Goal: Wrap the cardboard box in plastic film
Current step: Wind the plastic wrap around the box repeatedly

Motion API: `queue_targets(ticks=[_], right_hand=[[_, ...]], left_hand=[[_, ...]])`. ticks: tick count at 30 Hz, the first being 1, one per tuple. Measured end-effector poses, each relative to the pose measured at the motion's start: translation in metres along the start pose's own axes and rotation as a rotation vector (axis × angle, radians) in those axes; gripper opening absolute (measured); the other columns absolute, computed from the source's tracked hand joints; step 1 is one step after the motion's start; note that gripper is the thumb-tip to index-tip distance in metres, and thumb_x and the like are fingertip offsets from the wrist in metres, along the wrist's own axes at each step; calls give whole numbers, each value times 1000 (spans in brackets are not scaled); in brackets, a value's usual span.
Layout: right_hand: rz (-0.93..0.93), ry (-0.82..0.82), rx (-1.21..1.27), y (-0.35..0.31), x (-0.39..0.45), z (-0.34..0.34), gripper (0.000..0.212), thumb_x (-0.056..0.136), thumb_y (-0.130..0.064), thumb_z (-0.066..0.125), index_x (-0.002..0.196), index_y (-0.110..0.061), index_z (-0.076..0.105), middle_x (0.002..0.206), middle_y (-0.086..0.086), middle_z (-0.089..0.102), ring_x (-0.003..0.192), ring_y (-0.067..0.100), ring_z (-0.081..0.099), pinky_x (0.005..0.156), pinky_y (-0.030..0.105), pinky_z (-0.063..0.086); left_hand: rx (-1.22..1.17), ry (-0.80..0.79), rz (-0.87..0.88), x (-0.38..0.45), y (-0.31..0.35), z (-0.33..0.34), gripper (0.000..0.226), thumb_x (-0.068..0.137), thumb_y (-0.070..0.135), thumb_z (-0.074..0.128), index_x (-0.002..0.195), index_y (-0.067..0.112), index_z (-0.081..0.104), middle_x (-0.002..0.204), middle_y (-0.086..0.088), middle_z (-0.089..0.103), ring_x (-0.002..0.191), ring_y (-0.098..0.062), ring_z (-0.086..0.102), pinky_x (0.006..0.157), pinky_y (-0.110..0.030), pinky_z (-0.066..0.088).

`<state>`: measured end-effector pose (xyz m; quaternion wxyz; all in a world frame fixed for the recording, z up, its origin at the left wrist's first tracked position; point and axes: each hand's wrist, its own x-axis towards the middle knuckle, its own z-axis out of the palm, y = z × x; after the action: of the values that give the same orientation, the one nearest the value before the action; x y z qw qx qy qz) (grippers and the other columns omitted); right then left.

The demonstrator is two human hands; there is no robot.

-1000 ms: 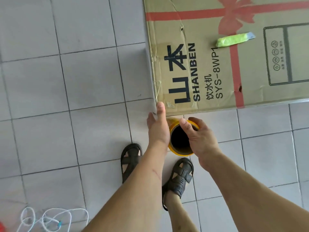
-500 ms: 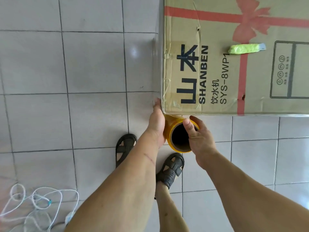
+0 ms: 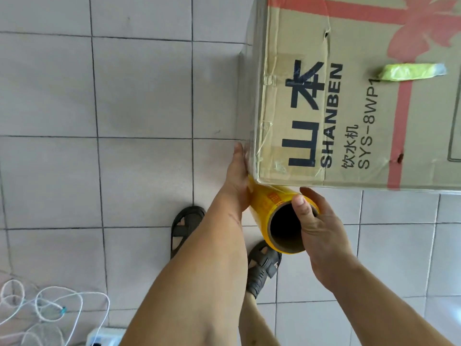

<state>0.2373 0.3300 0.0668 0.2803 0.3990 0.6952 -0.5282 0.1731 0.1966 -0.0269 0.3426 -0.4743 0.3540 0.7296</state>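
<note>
**Both hands on the film roll at the box's near corner**

Your right hand (image 3: 321, 228) grips the open end of the yellow roll of plastic film (image 3: 268, 208), with the thumb hooked into the dark hollow of the core and the fingers curled around the outside of the rim. Your left hand (image 3: 238, 178) lies along the far side of the roll, palm against it, with its fingers stretched forward to touch the corner edge of the cardboard box (image 3: 354, 101); how far they wrap the roll you cannot tell, because the roll and the box corner hide them.

The roll sits just below the box's near left corner, its far end tucked under the box edge. A glossy sheen of film shows over that corner and along the box's left side. The box fills the upper right, printed with "SHANBEN", "SYS-8WP1" and a red ribbon pattern. A strip of yellow-green tape (image 3: 411, 72) lies on its top face.

Below the roll your two dark sandals (image 3: 185, 227) stand on the pale tiled floor (image 3: 139, 91). A loose white cord (image 3: 50, 305) lies coiled at the lower left, well apart from the box.
</note>
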Motion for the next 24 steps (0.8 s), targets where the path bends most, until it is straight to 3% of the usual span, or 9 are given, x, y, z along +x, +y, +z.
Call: queue_targets(ticks=[3, 9, 12, 14, 17, 19, 20, 22, 24], right_hand=[[-22, 5, -2, 5, 3, -1, 68, 70, -59, 59, 133, -36, 52, 98, -22, 57, 88, -3, 57, 63, 12, 45], [-53, -18, -35, -1, 3, -5, 85, 64, -66, 62, 141, -32, 48, 103, -22, 57, 104, 14, 59, 79, 22, 45], [-31, -52, 50, -1, 3, -7, 93, 63, -70, 63, 145, -31, 42, 127, -9, 55, 117, 15, 54, 91, 26, 41], [21, -58, 191, 10, -3, -10, 96, 67, -78, 61, 148, -30, 39, 140, -6, 51, 125, 12, 51, 101, 29, 40], [85, -45, 282, 29, -11, -14, 83, 72, -83, 54, 140, -35, 49, 132, -6, 62, 121, 10, 56, 107, 36, 42], [114, -36, 328, 28, -15, -18, 74, 78, -79, 52, 137, -34, 52, 126, -5, 64, 114, 10, 58, 97, 31, 44], [107, -30, 308, 24, -14, -21, 67, 85, -74, 50, 139, -33, 50, 124, -6, 62, 111, 9, 57, 92, 29, 41], [62, -9, 211, 16, -10, -33, 58, 93, -63, 47, 141, -30, 50, 122, -6, 60, 109, 11, 55, 91, 27, 40], [22, 7, 120, 13, -2, -44, 60, 93, -62, 51, 141, -28, 50, 129, -2, 59, 116, 16, 55, 98, 32, 44]], left_hand=[[57, -11, 66, 11, -12, -6, 78, 115, 66, 19, 154, 12, 61, 139, -20, 73, 118, -32, 76, 89, -40, 67], [33, 88, 102, -33, -38, 3, 99, 97, 91, 19, 151, 20, 63, 139, -16, 76, 131, -37, 71, 116, -53, 55], [314, 76, 125, -71, -45, 11, 98, 80, 103, 33, 136, 33, 73, 132, -5, 80, 129, -29, 72, 119, -54, 51], [516, 35, 107, -83, -44, 18, 105, 72, 107, 43, 144, 35, 69, 142, 0, 74, 138, -25, 65, 124, -51, 45], [639, 52, 2, -85, -38, 27, 99, 84, 99, 45, 155, 32, 59, 148, -2, 69, 143, -26, 58, 126, -51, 41], [592, 22, -88, -85, -40, 31, 119, 64, 111, 49, 151, 30, 63, 136, -4, 77, 137, -27, 65, 122, -52, 46], [554, 12, -106, -87, -42, 32, 123, 60, 112, 46, 147, 27, 66, 131, -6, 80, 133, -27, 70, 121, -51, 49], [492, 3, -137, -87, -49, 36, 113, 77, 106, 32, 140, 21, 71, 128, -9, 82, 128, -27, 73, 119, -51, 52], [508, 10, -155, -89, -55, 44, 115, 74, 108, 33, 140, 23, 71, 134, -7, 79, 132, -27, 71, 122, -55, 48]])
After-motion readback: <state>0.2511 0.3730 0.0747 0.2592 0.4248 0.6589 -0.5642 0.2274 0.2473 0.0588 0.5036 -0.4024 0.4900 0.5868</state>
